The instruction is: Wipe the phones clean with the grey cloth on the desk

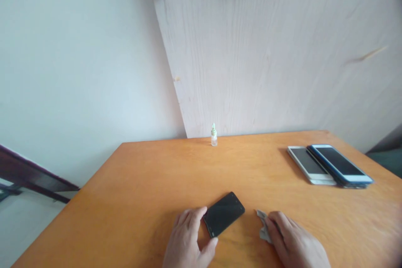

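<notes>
A black smartphone (223, 214) lies screen up and slanted near the front of the table. My left hand (187, 240) grips its near-left end, the thumb at the lower corner and the index finger at the upper one. To the right of the phone, my right hand (293, 238) is closed on a crumpled grey cloth (264, 228), part of which sticks out past the fingertips. The cloth and the phone are apart.
On the orange-brown wooden table (150, 176), a small clear dropper bottle (214, 136) stands upright at the back edge. A white phone (310, 165) and a blue-edged phone (341, 163) lie at the right, apparently stacked on others. A pale wooden board (245, 50) rises behind.
</notes>
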Demonstrator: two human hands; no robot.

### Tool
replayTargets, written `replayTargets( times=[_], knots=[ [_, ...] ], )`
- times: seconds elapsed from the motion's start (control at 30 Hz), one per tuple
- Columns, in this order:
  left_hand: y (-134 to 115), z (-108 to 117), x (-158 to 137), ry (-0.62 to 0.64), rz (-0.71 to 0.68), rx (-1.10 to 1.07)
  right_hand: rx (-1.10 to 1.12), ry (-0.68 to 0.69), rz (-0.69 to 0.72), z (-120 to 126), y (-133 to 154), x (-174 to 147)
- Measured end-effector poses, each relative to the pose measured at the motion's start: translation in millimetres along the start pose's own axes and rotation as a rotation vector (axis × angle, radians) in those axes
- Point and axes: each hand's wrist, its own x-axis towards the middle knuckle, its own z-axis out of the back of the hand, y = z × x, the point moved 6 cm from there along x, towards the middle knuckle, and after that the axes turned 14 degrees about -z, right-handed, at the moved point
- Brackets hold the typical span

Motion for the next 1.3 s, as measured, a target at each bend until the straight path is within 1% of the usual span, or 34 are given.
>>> replayTargets(
  times=[0.1, 0.3, 0.5, 0.67, 0.83, 0.93, 1.03, 1.1, 1.3],
  knots=[
    [-2, 2, 1, -0.008, 0.007, -0.016, 0.005, 0.038, -0.002, 0, -3, -1],
    [-5, 6, 0, -0.008, 0.039, -0.082, 0.012, 0.062, 0.002, 3, -4, -1],
    [-7, 5, -5, -0.031, 0.042, -0.141, 0.034, -0.016, 0.053, 2, -1, -3],
    [-6, 7, -4, -0.017, 0.03, -0.149, -0.019, -0.062, 0.069, 6, 4, -3],
    [-4, 5, -2, -0.002, 0.02, -0.165, -0.036, -0.047, 0.059, 12, 8, 3],
    [-3, 5, -1, -0.049, -0.014, -0.163, -0.019, -0.043, 0.065, 15, 9, 9],
    [-1, 7, -1, -0.126, -0.061, -0.151, 0.01, -0.071, 0.083, 18, 11, 12],
    [1, 7, 0, -0.149, -0.064, -0.151, 0.02, -0.082, 0.085, 19, 11, 13],
    [1, 2, 2, -0.089, -0.028, -0.12, 0.034, -0.082, 0.077, 20, 12, 13]
  ],
)
